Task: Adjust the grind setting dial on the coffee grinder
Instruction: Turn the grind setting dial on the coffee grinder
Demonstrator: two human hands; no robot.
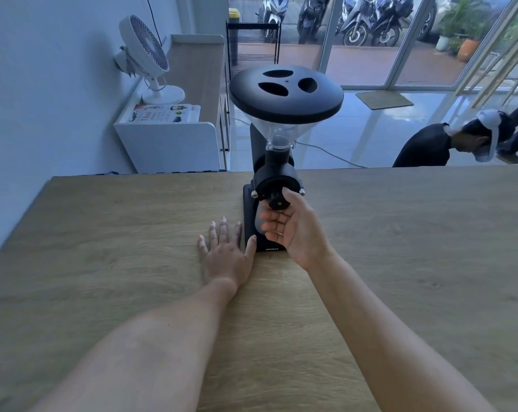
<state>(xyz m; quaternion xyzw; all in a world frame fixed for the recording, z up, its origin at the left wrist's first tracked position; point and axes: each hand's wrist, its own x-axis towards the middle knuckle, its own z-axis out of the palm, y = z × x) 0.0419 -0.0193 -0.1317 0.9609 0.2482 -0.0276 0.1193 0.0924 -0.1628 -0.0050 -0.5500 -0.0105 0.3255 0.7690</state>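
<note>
A big wooden table [103,263] fills the lower half of the frame. A black coffee grinder [274,173] stands on it near the middle, close to the far edge.

At the top of the grinder sits a clear funnel-shaped hopper [277,129] with a wide black lid [286,90]. The lid has three oval holes. The hopper looks empty, though its narrow bottom is dark and hard to see into.

Lower down, on the round black front of the grinder, is the small black dial [279,203]. The right hand [293,230] is cupped around it, thumb on top and fingers curled underneath, touching the dial. The hand hides part of the dial and the space under it, where something pale can just be seen but not made out.

The left hand [226,251] lies flat and open on the table, fingers spread, its thumb touching the grinder's base.

In the upper left, a white fan [146,58] stands on a white shelf. On the right, past the table, a person in black bends down, partly cut off by the table edge.
</note>
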